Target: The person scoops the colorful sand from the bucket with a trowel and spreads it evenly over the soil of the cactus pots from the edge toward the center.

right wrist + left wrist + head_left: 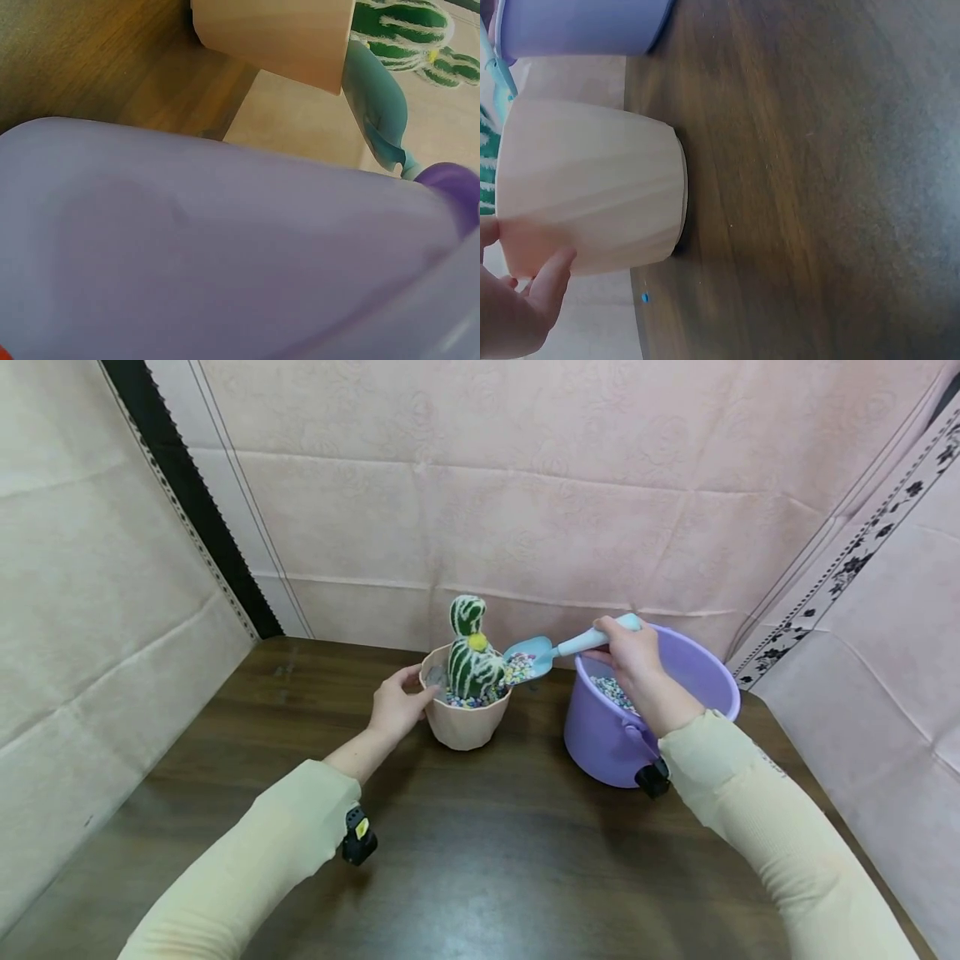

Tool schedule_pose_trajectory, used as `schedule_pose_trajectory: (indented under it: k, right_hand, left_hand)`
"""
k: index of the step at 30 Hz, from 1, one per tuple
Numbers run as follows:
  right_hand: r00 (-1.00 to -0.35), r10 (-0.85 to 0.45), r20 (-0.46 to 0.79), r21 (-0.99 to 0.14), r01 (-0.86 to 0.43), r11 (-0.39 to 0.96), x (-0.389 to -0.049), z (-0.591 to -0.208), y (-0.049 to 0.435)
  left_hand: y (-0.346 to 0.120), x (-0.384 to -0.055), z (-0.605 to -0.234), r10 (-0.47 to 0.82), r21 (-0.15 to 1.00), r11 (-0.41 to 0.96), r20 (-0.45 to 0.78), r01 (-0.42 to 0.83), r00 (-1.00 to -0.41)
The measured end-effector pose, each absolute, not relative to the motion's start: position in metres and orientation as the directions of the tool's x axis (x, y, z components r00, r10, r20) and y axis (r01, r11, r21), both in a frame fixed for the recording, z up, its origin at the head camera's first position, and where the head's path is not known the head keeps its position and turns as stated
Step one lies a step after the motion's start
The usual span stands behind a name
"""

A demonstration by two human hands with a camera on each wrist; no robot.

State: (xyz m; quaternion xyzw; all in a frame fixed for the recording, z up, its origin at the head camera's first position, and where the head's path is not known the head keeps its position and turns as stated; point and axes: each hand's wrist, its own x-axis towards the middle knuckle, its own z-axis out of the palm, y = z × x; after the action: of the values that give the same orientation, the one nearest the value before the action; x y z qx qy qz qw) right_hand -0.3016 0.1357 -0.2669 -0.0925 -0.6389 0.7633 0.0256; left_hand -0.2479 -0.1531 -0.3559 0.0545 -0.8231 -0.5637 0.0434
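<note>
A green cactus (pixel 474 675) with white stripes and a yellow flower stands in a beige flowerpot (pixel 463 727), among small coloured pebbles. My left hand (pixel 397 703) holds the pot by its left rim, fingertips against the wall, as the left wrist view also shows. With my right hand (pixel 633 656) I grip the handle of a light blue garden trowel (pixel 542 653). Its blade, loaded with coloured pebbles, tilts down over the pot's right rim beside the cactus. In the right wrist view the trowel's blade (pixel 379 105) overlaps the rim; the right hand is hidden there.
A purple bucket (pixel 600 735) with more pebbles (pixel 615 692) in it stands right of the pot, under my right forearm. Both stand on a dark wooden table (pixel 480 852). Pale cloth (pixel 525 527) hangs behind and at both sides. A tiny blue pebble (pixel 645 298) lies near the pot.
</note>
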Motion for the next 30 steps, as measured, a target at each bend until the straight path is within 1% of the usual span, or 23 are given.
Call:
schedule_pose_trajectory:
  k: [5,9,18,21,26,30]
  right_hand:
    - [-0.983,0.162,-0.091,-0.986,0.065,-0.156,-0.303,-0.266,0.133]
    - [-0.982,0.176,-0.062,-0.990,0.039,-0.132,-0.304,-0.264,0.131]
    - [-0.981,0.195,-0.006,-0.999,-0.003,-0.046,-0.304,-0.259,0.126]
    - [-0.980,0.198,0.016,-1.000,-0.018,-0.004,-0.303,-0.258,0.124]
    - [-0.979,0.178,0.097,-0.992,-0.081,0.094,-0.301,-0.257,0.119]
    - [-0.974,0.134,0.185,-0.971,-0.160,0.179,-0.298,-0.259,0.115]
  left_hand:
    - [-0.155,-0.250,-0.355,-0.123,0.948,0.315,-0.010,-0.048,-0.992]
    - [-0.156,-0.252,-0.355,-0.124,0.950,0.308,-0.008,-0.046,-0.992]
    - [-0.155,-0.253,-0.358,-0.146,0.965,0.258,-0.015,-0.053,-0.989]
    - [-0.154,-0.253,-0.358,-0.154,0.964,0.260,-0.018,-0.059,-0.988]
    - [-0.154,-0.253,-0.357,-0.157,0.962,0.264,-0.025,-0.067,-0.987]
    - [-0.154,-0.253,-0.357,-0.152,0.964,0.255,-0.032,-0.070,-0.988]
